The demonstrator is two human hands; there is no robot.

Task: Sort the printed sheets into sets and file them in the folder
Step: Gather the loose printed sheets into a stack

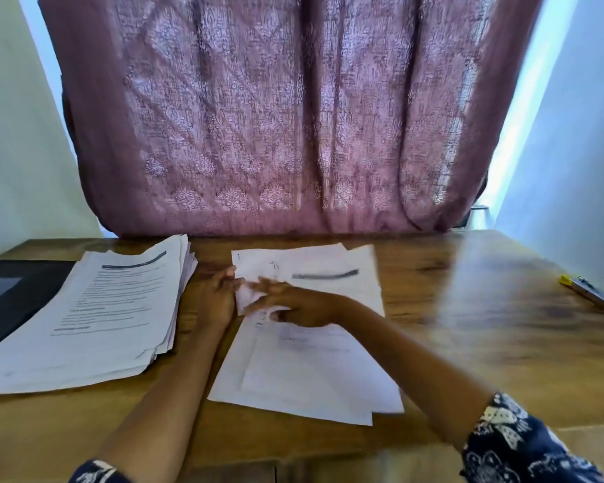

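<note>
Though blurred, white printed sheets loosely fanned — right fingers flat on top, released; left fingers — grip unclear.

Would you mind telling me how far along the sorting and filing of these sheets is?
Early, it seems. Done: one small set lies fanned mid-table. In hand: the left hand touches its edge and the right hand rests on it, apparently tidying it. Left: the thick stack looks unsorted, and the dark folder partly under it shows nothing filed.
</note>
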